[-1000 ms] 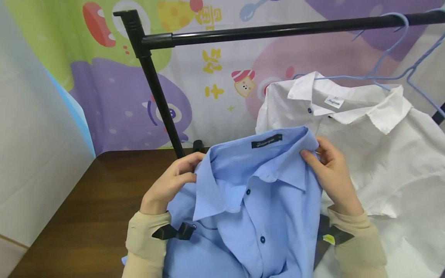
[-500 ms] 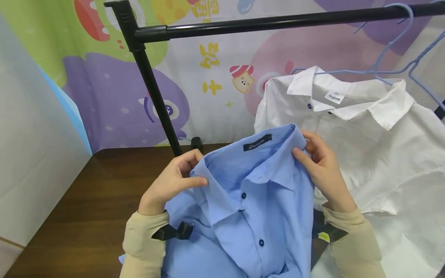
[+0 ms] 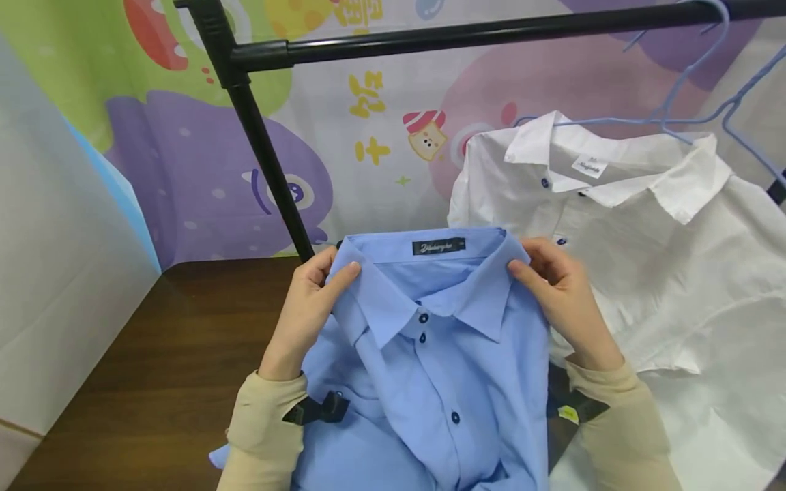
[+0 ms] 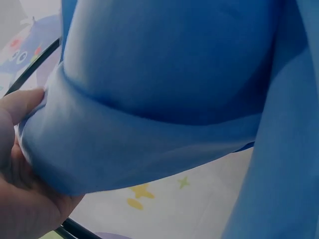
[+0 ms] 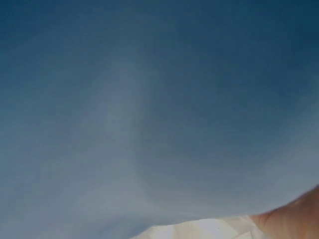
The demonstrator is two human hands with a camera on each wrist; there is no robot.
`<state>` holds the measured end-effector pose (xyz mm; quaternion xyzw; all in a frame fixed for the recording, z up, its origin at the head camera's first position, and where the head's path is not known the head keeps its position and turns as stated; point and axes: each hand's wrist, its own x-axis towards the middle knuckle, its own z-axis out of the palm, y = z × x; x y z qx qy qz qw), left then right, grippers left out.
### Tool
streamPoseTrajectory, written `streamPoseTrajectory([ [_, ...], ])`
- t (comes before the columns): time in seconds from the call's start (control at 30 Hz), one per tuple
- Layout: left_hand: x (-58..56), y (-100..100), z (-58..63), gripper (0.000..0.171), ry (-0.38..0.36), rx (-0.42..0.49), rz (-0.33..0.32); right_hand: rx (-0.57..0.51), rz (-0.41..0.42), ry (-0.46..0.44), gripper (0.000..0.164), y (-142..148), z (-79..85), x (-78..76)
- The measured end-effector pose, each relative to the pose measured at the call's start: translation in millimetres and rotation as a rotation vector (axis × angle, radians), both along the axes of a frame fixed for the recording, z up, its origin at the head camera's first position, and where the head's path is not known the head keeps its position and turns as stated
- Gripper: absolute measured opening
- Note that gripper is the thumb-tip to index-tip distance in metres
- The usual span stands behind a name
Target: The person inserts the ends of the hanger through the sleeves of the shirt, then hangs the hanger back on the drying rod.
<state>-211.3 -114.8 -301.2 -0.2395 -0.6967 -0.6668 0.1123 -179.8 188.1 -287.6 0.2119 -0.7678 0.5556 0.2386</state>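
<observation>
A light blue button-up shirt [image 3: 473, 382] is held up by its collar in the head view, front facing me, with a dark label inside the neck. My left hand [image 3: 303, 307] pinches the collar's left end, thumb in front and fingers behind. At the collar's right end, my right hand [image 3: 568, 300] pinches the cloth the same way. In the left wrist view the left hand [image 4: 30, 164] grips the edge of the blue cloth. Blue cloth [image 5: 149, 109] fills most of the right wrist view, with only a bit of the right hand [image 5: 294, 219] at the corner.
Behind the blue shirt a white shirt [image 3: 663, 279] hangs on a blue wire hanger [image 3: 669, 102]. A second hanger [image 3: 755, 88] is further right. The black rack's rail [image 3: 454, 38] crosses above. A brown wooden surface [image 3: 153, 368] lies at the left.
The left hand has shifted its hold at the collar and risen slightly. The collar has turned from tilted to nearly level, its two points now spread evenly. The right hand has moved a little left.
</observation>
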Motion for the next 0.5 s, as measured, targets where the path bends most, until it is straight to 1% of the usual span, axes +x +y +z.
streamPoseTrajectory([
  [0.07, -0.5, 1.9, 0.1, 0.028, 0.005, 0.007, 0.03, 0.052, -0.043, 0.005, 0.016, -0.7, 1.0, 1.0],
  [0.13, -0.8, 3.0, 1.1, 0.028, 0.005, 0.008, 0.046, 0.089, -0.056, 0.025, 0.014, -0.3, 1.6, 1.0],
  [0.2, -1.2, 3.8, 2.6, 0.027, 0.008, 0.007, 0.048, 0.101, -0.06, 0.043, 0.014, -0.1, 2.6, 0.5],
  [0.3, 0.1, 3.8, 4.7, 0.017, -0.004, 0.005, 0.021, 0.089, -0.047, 0.051, 0.013, -0.5, 3.6, -0.5],
  [0.37, 1.5, 2.8, 4.9, 0.011, -0.016, 0.017, -0.02, 0.084, -0.029, 0.043, 0.014, -0.6, 3.5, -0.3],
  [0.4, 2.3, 2.1, 4.6, 0.015, -0.021, 0.026, -0.044, 0.077, -0.018, 0.036, 0.018, -0.5, 3.2, 0.0],
  [0.5, 4.0, 0.1, 2.9, 0.041, 0.007, 0.027, -0.101, 0.087, 0.009, 0.031, 0.033, -0.2, 1.6, 0.5],
])
